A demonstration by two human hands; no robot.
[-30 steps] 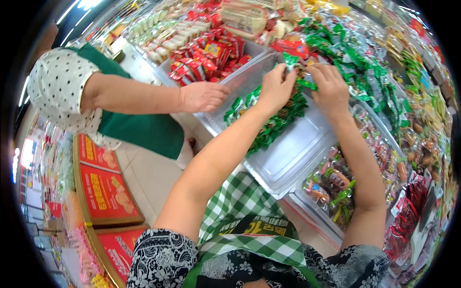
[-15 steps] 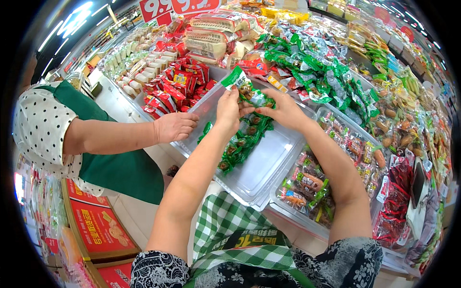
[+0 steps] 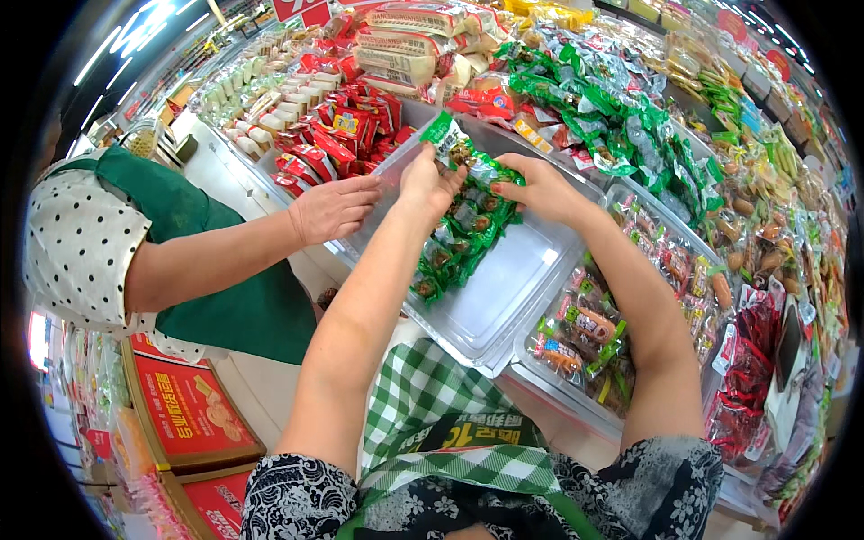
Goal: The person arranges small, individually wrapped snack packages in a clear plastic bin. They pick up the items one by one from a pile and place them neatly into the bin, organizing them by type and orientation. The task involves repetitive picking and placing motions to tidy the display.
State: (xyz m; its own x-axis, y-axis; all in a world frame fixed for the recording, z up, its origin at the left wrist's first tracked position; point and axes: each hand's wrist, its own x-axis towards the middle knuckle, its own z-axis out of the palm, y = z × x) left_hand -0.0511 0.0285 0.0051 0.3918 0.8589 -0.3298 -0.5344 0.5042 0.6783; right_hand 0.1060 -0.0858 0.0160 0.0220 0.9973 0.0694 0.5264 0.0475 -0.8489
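My left hand (image 3: 430, 187) is closed around the upper part of some shiny green snack packets (image 3: 461, 236), with its thumb near the printed top end. My right hand (image 3: 542, 191) pinches the right edge of the same packets with bent fingers. Small brown pieces show through the packets' clear windows. The packets hang and lie over the left part of a clear plastic tray (image 3: 531, 270), between my two forearms. Whether they are joined in a strip is hard to make out.
A co-worker's hand (image 3: 338, 212) rests by the tray's left side. Red packets (image 3: 351, 130) lie beyond it, and more green packets (image 3: 621, 130) are heaped at the back right. A bin of wrapped sausages (image 3: 585, 324) stands under my right forearm. Red cartons (image 3: 193, 405) are at lower left.
The green packets now lie straighter and more spread along the tray's left side. My right fingers have moved down along their edge. The co-worker's hand has straightened its fingers toward my left arm.
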